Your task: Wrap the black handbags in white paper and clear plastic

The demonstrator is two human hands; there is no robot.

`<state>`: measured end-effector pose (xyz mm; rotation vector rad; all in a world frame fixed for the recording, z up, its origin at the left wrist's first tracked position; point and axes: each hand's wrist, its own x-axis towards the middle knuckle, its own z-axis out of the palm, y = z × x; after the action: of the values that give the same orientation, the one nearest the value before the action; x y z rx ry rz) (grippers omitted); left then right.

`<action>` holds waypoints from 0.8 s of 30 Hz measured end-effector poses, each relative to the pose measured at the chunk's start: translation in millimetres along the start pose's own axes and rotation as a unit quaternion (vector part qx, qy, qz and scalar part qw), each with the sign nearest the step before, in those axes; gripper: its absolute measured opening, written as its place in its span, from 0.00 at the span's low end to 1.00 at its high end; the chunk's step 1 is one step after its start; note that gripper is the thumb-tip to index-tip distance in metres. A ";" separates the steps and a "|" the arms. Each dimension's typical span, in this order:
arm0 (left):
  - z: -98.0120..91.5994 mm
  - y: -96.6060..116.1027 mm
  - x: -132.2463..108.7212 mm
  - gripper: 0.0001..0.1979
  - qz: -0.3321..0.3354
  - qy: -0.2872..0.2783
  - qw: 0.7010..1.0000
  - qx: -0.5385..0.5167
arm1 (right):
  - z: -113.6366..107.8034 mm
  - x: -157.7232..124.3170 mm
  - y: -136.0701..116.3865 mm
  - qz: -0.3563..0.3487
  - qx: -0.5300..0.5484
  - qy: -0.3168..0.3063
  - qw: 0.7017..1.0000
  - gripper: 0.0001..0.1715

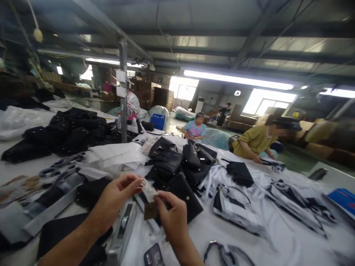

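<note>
Clock face centred on the hands, 12 toward the far wall. We cannot make out what the translucent white piece (150,191) is: it is small, blurred and partly behind fingertips. It sits at the centre, between the hands. The left hand (118,195) pinches its upper end between thumb and forefinger; the right hand (173,210) pinches near its other end, thumb toward us, the remaining fingers curled and partly hidden. A brown square (150,211) hangs just under the right fingertips; we cannot tell whether it is attached. Both forearms run off the lower edge, as does a dark phone-like object (153,255) at 6 o'clock. A blue item (342,203) at 3 is cut by the right edge. At 12, a post (123,92) partly hides a person (132,105).

Surface: white table (194,236), crowded. We record black bags (166,159) at 1, a black heap (77,127) at 10, a loose strap (224,253) at 4.

Room: a worker in yellow (249,142) bends over the table at 2; another in blue (196,129) sits nearer 1. Tube lamp (235,79) lit; bright windows behind.
</note>
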<state>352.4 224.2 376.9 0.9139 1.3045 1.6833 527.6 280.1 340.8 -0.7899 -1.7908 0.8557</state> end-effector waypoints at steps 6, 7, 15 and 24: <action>76.7 16.1 -43.2 0.20 0.052 0.023 0.997 0.052 | -90.4 -28.0 -14.1 -0.146 -0.150 0.081 0.974 0.11; 86.1 19.5 -49.4 0.21 0.061 0.018 0.996 0.061 | -99.4 -32.2 -16.7 -0.135 -0.139 0.087 0.977 0.11; 126.2 27.6 -92.9 0.29 0.033 -0.005 0.999 -0.039 | -134.5 -61.4 -29.0 -0.009 -0.042 0.111 0.993 0.11; 104.9 11.4 -131.6 0.17 -0.035 -0.022 0.990 -0.138 | -119.3 -84.8 -41.2 0.015 0.051 0.076 0.996 0.14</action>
<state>499.4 145.0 400.7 0.7277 1.0301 1.7261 661.1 212.9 368.8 -0.7961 -1.5939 0.8761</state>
